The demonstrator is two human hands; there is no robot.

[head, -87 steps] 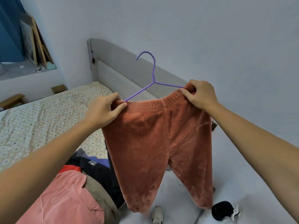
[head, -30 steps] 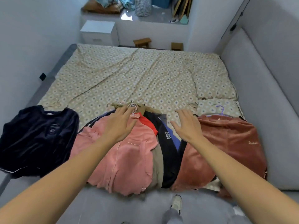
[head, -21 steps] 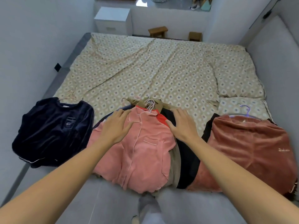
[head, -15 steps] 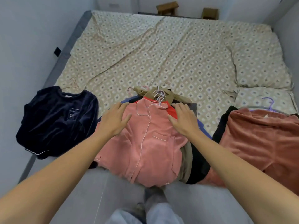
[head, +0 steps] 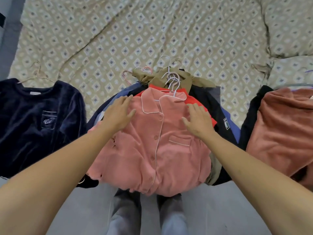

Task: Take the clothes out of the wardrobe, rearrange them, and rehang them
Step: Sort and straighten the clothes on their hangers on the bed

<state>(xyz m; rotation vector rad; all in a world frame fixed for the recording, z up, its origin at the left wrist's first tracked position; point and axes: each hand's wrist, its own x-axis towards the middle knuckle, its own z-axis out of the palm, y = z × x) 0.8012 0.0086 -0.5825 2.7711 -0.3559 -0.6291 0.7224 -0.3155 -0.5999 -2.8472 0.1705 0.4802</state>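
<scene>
At the near edge of the bed, a pink button-front pajama shirt tops a pile of hung clothes. The left hand and right hand lie flat on its shoulders, fingers spread, gripping nothing. Lifting the shirt could snag its hanger, since at least four hooks bunch together at the collar, and drag lower garments off the edge. Count: one pile, one navy sweatshirt to the left, one rust-colored garment to the right.
</scene>
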